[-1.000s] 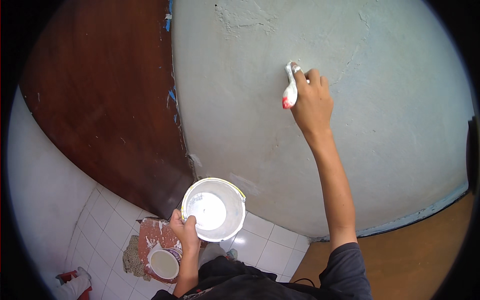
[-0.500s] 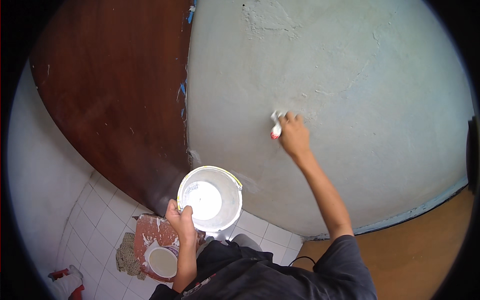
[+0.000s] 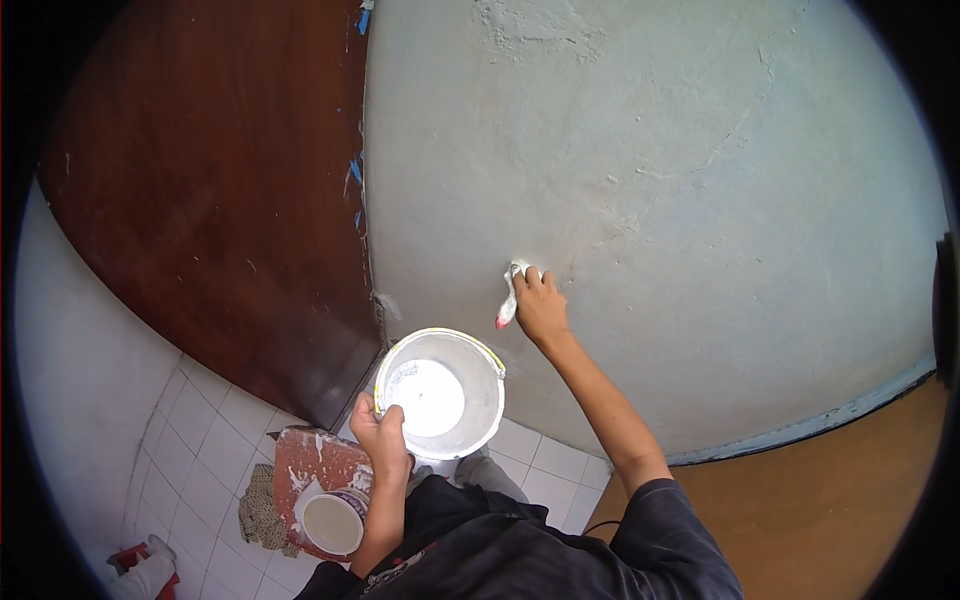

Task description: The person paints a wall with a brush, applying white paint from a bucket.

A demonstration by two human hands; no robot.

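My left hand (image 3: pixel 382 432) grips the near-left rim of a white bucket (image 3: pixel 484 405), thumb over the edge. The bucket has a yellowish rim line and a pale, bright bottom; I cannot tell whether liquid is in it. Against the grey-green wall (image 3: pixel 700 320), my right hand (image 3: pixel 541 309) is closed on a white rag (image 3: pixel 507 303). One end of this rag hangs below the fingers and has a red tip. Part of it is hidden under the hand.
A dark brown door (image 3: pixel 200 200) stands left of the wall. On the white floor tiles (image 3: pixel 203 450) are a paint-splashed reddish board (image 3: pixel 300 455), a smaller tub (image 3: pixel 333 527) on it, and a beige woven mat (image 3: pixel 258 508). A brown panel (image 3: pixel 760 510) lies at lower right.
My right hand has slid down and to the left along the wall with the rag. The bucket and my left hand have shifted slightly right in view.
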